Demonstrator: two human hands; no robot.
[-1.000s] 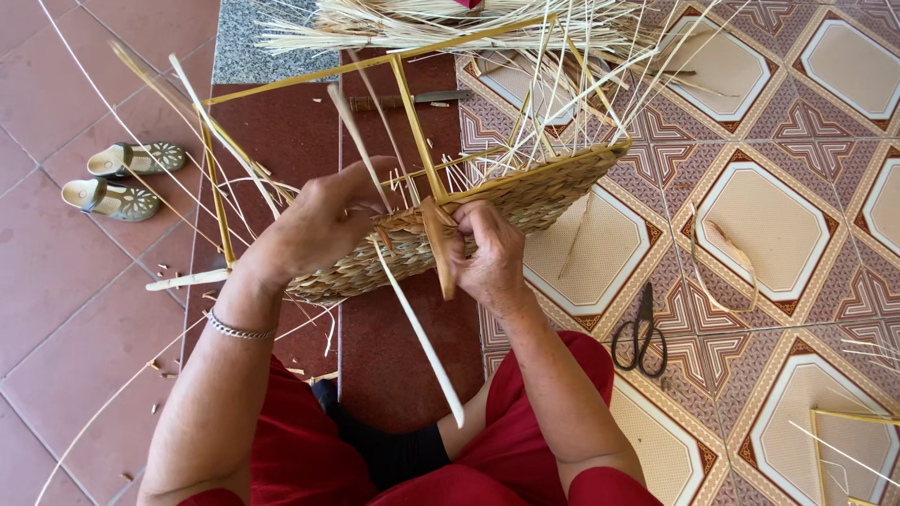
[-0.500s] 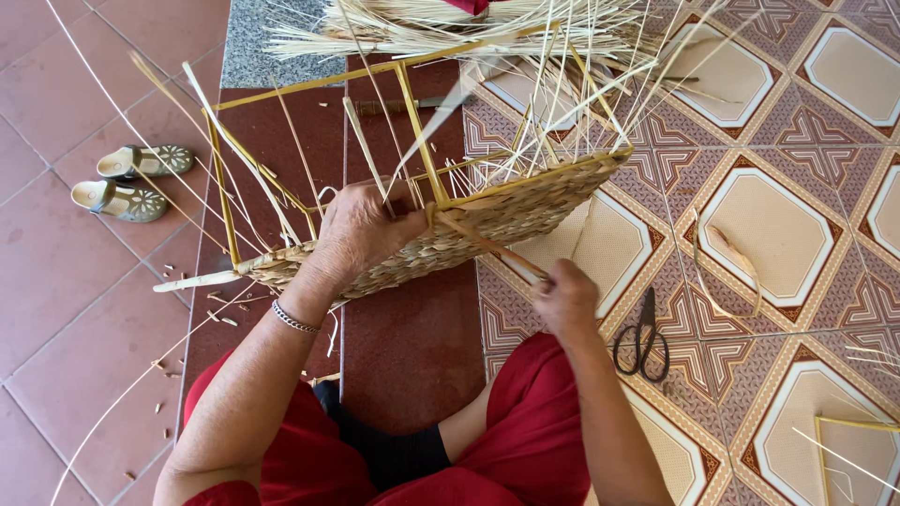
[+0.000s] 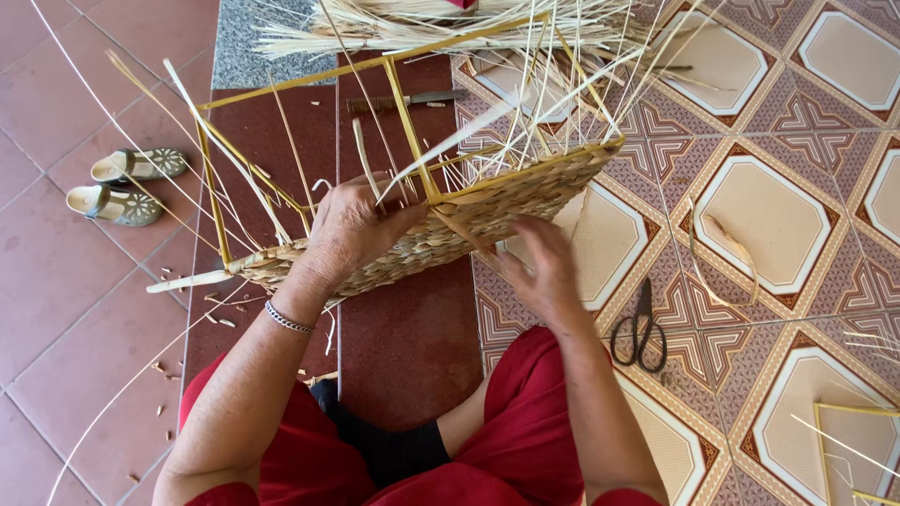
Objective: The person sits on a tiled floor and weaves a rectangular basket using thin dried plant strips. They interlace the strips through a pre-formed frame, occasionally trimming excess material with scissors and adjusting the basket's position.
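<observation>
The woven basket base (image 3: 441, 230) is held tilted above the floor, and its flat mat looks finished; the yellow frame rods (image 3: 405, 122) stand up from it, and the sides seem hardly begun, because many loose straw strands (image 3: 525, 112) stick out past the grip, not woven; the left hand (image 3: 352, 230) is closed over the near edge of the base, fingers curled on it; the right hand (image 3: 539, 267) is just beside, under that edge, fingers half open, and whether it pinches a strand I cannot tell; black scissors (image 3: 639, 328) lie to its right.
</observation>
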